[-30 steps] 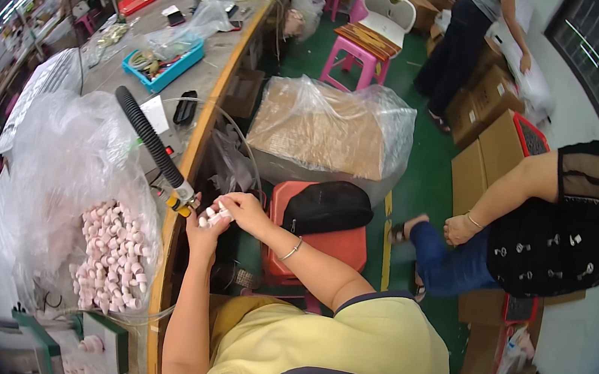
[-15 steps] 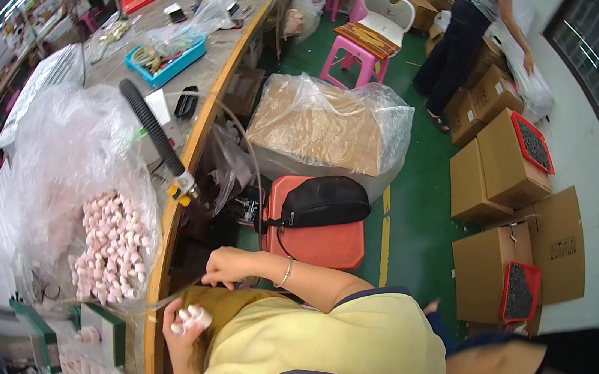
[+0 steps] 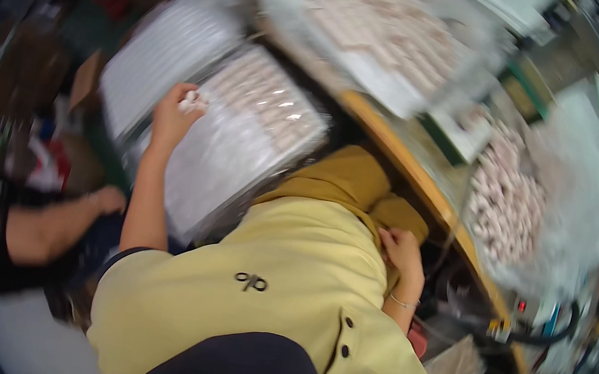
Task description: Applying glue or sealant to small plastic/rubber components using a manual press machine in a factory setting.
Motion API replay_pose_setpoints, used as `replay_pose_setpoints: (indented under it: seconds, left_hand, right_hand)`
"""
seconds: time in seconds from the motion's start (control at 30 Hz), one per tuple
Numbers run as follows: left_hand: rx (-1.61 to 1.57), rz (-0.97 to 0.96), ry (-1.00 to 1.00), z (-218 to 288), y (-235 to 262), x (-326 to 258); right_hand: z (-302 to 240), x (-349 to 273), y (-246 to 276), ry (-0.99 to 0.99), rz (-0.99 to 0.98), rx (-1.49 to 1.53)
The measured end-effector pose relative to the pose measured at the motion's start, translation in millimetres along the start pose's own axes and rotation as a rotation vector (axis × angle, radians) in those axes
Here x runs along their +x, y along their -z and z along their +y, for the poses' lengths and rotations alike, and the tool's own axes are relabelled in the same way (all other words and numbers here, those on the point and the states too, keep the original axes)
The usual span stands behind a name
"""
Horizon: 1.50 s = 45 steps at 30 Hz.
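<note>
My left hand (image 3: 172, 119) is closed around several small pinkish-white pieces (image 3: 193, 102), which show at its fingertips. It is held over a flat tray (image 3: 197, 185) whose bare part is white. Rows of similar pieces (image 3: 273, 96) lie in the tray's far part under shiny clear film. Beside it, to the left, is a white ridged tray (image 3: 169, 56). My right hand (image 3: 403, 252), with a bracelet at the wrist, rests by my olive trousers (image 3: 346, 174) near the bench edge. Its fingers are curled, and anything inside them is hidden. The picture is blurred.
The workbench's wooden edge (image 3: 395, 150) runs diagonally on the right. On the bench are a sheet of rowed pieces (image 3: 388, 28), a green-and-white fixture (image 3: 457, 136) and a loose heap of pieces (image 3: 506, 195) on clear plastic. Another person's bare limb (image 3: 52, 230) is close at my left.
My view has swung from the aisle to the trays at my left. My left hand has moved from the bench edge out over the tray, still holding the pieces. My right hand is lower, by my trousers.
</note>
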<state>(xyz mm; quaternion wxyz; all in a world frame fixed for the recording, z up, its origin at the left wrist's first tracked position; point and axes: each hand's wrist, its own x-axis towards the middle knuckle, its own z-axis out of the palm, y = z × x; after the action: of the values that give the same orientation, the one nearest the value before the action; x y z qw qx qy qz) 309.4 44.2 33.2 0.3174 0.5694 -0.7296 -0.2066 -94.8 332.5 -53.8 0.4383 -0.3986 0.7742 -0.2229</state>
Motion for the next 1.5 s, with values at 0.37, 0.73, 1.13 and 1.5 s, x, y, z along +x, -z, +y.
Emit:
replay_pose_setpoints:
  seconds: [0.37,0.73,1.13,1.5]
  left_hand:
    - [0.096,0.083,0.025,-42,-55,-35]
    - [0.224,-0.036,-0.144,-31,-135,-52]
    - [-0.733,0.406,0.17,-21,-169,-48]
    - [-0.333,0.187,-0.618,96,-130,122]
  right_hand:
    - [-36,20,-14,-0.02,-0.041,-0.297]
    - [-33,-8,-2,0.031,0.074,-0.201]
    - [24,17,151,0.21,0.932,-0.319]
    - [17,28,151,-0.209,0.793,-0.649]
